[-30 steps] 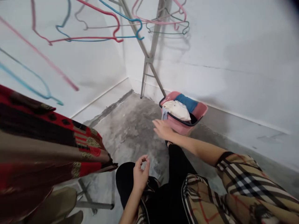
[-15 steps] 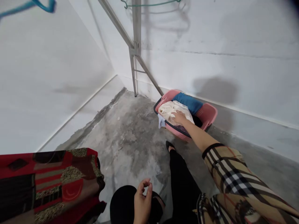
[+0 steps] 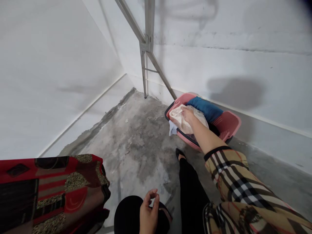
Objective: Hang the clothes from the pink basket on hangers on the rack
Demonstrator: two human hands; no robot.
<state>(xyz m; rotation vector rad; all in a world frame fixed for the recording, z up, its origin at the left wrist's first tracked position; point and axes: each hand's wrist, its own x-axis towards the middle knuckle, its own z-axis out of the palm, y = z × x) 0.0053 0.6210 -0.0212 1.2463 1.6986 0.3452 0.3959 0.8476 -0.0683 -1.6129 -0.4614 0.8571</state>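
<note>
A pink laundry basket (image 3: 230,123) stands on the concrete floor by the right wall. In it lie a cream cloth (image 3: 180,118) and a blue cloth (image 3: 207,109). My right hand (image 3: 188,114) reaches into the basket and grips the cream cloth, fingers closed on its top. My left hand (image 3: 148,214) hovers low near my knee, thumb and fingers curled loosely together with nothing visible in them.
A grey metal rack leg (image 3: 146,48) stands in the corner behind the basket. A red, brown and gold patterned garment (image 3: 51,188) hangs at lower left. White walls close in on the left and right. My black-trousered leg and shoe (image 3: 181,154) point toward the basket.
My right hand went from above the floor into the basket and took hold of the cream cloth. The view tilted down, so the hangers left the frame. My left hand barely moved.
</note>
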